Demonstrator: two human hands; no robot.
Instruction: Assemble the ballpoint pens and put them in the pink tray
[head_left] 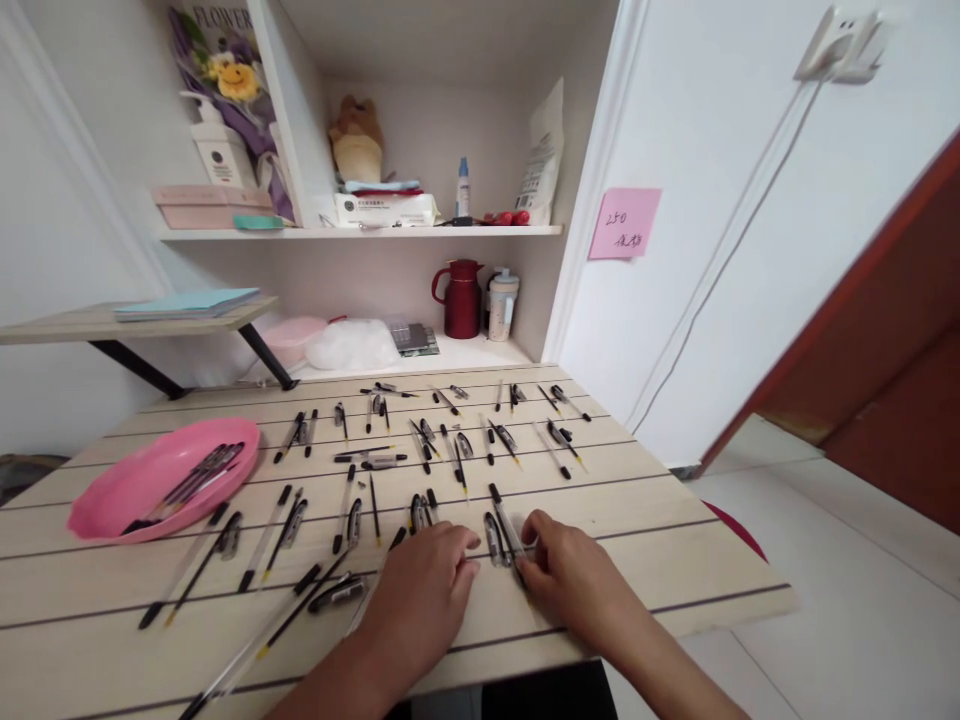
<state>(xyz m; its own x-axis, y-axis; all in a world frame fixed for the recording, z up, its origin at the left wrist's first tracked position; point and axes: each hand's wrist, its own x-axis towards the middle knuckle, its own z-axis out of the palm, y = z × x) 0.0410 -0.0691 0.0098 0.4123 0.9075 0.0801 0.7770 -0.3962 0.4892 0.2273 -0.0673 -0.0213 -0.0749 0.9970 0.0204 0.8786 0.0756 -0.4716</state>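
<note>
On my feed I saw the right hand [561, 556] pinching the near end of a clear pen barrel [507, 518] between thumb and index finger — a pen cap [493, 541] lay just beside, at nine o'clock. The left hand [429, 588] was loosely curled, thumb and index tips slightly apart. At its eleven lay a black refill [375, 510]; towards ten, a pink bowl [146, 455] held pens [201, 476].

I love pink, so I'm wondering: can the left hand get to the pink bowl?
Probably yes, with a stretch: the pink bowl sits on the same table the left hand is over, and only low-lying pen parts seem to be between them.
</note>
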